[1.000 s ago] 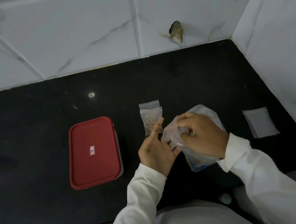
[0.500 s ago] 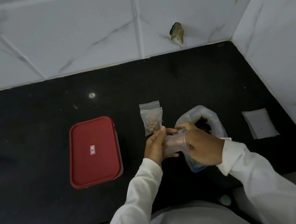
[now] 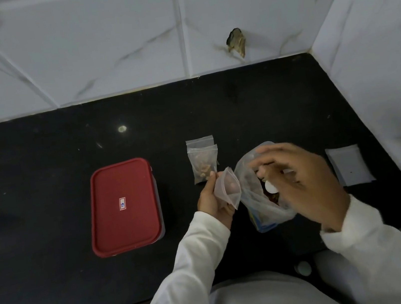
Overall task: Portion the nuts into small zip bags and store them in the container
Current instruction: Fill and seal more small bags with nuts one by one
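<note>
Small zip bag (image 3: pixel 227 187) was held up off the counter (image 3: pixel 37 156) in the left hand (image 3: pixel 212 202), fingers curled round it from the 9 o'clock side, mouth turned toward 1 o'clock. It looked empty, though the plastic was too cloudy to be sure

Right hand (image 3: pixel 303 180) was held over the open mouth of the big bag (image 3: pixel 250 186), just at 3 o'clock of the small zip bag. Fingers were spread and bent, thumb and forefinger dipped into the opening. The hand was motion-blurred, so whether anything was pinched could not be told

Dark nuts (image 3: pixel 270 196) were seen inside the big bag, which was stood on the counter with a blue base at its 6 o'clock end

Two filled bags (image 3: pixel 203 161) were laid overlapping on the counter at 12 o'clock of the left hand, just beside its fingertips, pale nuts showing through

Container (image 3: pixel 160 210) was set well apart at 9 o'clock of the left hand, red lid (image 3: pixel 124 206) shut on it, small label at the lid's centre

Flat stack of empty bags (image 3: pixel 350 165) was laid at 3 o'clock of the right hand, near the side wall

A chip (image 3: pixel 236 41) was seen in the tiled back wall (image 3: pixel 73 53) at 12 o'clock of the big bag
</note>
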